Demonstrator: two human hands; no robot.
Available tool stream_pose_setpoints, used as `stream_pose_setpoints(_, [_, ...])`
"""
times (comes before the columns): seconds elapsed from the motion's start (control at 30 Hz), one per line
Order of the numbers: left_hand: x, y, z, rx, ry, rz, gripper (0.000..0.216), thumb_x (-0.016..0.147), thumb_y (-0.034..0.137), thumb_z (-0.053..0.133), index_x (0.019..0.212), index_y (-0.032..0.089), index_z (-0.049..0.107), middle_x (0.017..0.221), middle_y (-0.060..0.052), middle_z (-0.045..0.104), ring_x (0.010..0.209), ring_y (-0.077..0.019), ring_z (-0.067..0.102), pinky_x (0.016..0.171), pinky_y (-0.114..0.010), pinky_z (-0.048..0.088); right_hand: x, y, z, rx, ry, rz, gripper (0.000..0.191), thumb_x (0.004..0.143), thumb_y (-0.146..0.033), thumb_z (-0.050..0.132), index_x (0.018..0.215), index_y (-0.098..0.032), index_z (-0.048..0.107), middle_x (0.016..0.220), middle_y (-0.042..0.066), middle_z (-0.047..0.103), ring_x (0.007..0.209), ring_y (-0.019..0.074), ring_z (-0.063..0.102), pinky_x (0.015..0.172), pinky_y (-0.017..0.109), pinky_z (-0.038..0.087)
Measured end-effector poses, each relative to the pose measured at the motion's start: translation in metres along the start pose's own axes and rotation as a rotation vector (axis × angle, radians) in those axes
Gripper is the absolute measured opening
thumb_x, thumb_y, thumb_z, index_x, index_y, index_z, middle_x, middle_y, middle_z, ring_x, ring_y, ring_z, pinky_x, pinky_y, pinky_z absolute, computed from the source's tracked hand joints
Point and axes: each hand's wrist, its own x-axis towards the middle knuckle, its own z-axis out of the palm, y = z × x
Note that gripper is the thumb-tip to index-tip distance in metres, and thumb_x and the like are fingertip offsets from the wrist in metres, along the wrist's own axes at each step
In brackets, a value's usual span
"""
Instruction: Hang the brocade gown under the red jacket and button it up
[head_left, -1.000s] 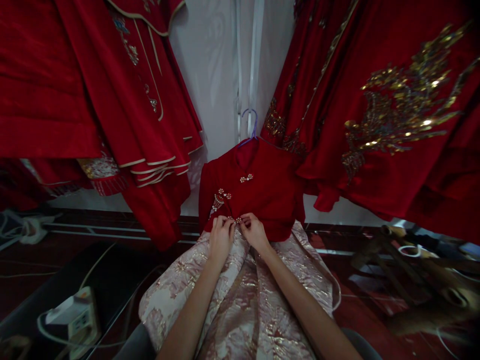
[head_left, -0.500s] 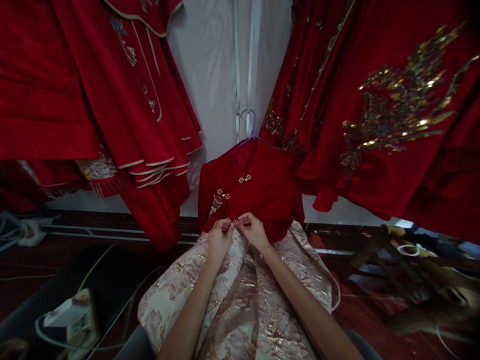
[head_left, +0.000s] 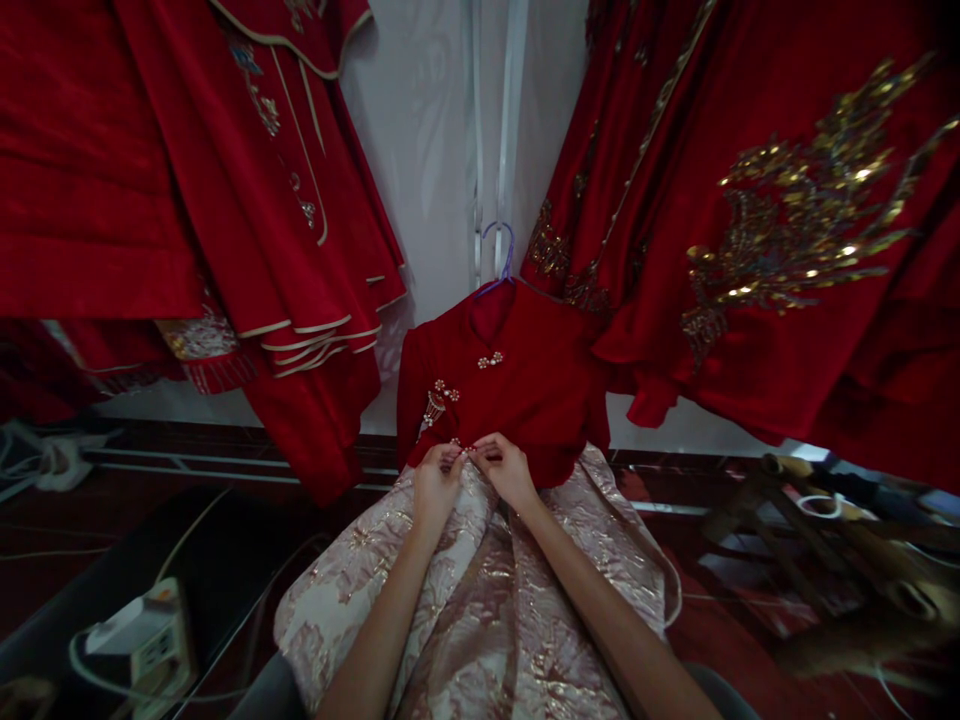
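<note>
Two-handed fiddly bit, and a few ways it could go sideways

So the red top (head_left: pixel 544 390) is pretty much dead centre, up on a purple hanger (head_left: pixel 505 257), with the pale skirt (head_left: pixel 517 630) spread out below it. Left hand (head_left: pixel 437 480) is pinched on the top's lower front edge, right hand (head_left: pixel 511 470) is pinched on it just beside, fingertips nearly meeting. A few beads (head_left: pixel 456 441) peek out past the left hand. Bead or just fabric between the tips? Too small for me to tell.

My worries: beads that tiny could slip, mostly because the fingers cover them and it's pretty dim in there. If one hand pulls harder than the other, I'd expect the top to pucker or a bead to work loose. The tassel brooch (head_left: pixel 436 403) sits just above the left hand, so a sideways move could snag it. And a hard tug downward might yank the hanger askew; can't make out what it hangs on. Higher clasp (head_left: pixel 490 360) on the chest looks out of harm's way.
</note>
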Motion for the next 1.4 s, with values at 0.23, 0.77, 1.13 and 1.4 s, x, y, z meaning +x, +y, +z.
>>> stream_pose_setpoints(0.23, [0.003,0.011,-0.001,-0.2,-0.128,-0.085,0.017,0.072,0.029,0.063,0.083,0.016,0.063,0.08,-0.006,0.067,0.073,-0.0148,0.063,0.071,-0.027,0.049,0.001,-0.003,-0.01,0.052,-0.026,0.053,0.019,0.07,-0.03,0.064,0.083,-0.016,0.061,0.077,0.004,0.067,0.07,0.014,0.063,0.069,0.028,0.051])
stream_pose_setpoints(0.77, [0.083,0.056,0.017,-0.878,0.004,-0.476,0.031,0.061,0.035,0.074,0.077,0.011,0.066,0.082,-0.007,0.069,0.069,-0.0113,0.062,0.073,-0.027,0.049,0.002,-0.054,-0.078,0.459,-0.265,0.472,0.031,0.06,-0.026,0.077,0.085,-0.014,0.063,0.088,0.004,0.068,0.074,0.0094,0.063,0.071,0.021,0.053])
stream_pose_setpoints(1.13, [0.088,0.049,0.015,-1.009,0.142,-0.666,0.01,0.072,0.019,0.069,0.081,0.015,0.066,0.087,-0.005,0.07,0.082,-0.0107,0.065,0.086,-0.027,0.048,0.007,-0.045,-0.076,0.439,-0.276,0.445,0.028,0.059,-0.025,0.076,0.083,-0.015,0.064,0.083,0.004,0.07,0.072,0.0124,0.065,0.073,0.028,0.055])
stream_pose_setpoints(1.4, [0.091,0.035,0.02,-0.979,0.026,-0.653,0.005,0.074,0.012,0.064,0.077,0.016,0.065,0.083,0.0,0.068,0.074,-0.0051,0.062,0.081,-0.021,0.048,-0.001,-0.039,-0.075,0.456,-0.238,0.441,0.03,0.058,-0.029,0.077,0.082,-0.015,0.065,0.086,0.006,0.07,0.071,0.0123,0.065,0.072,0.028,0.055])
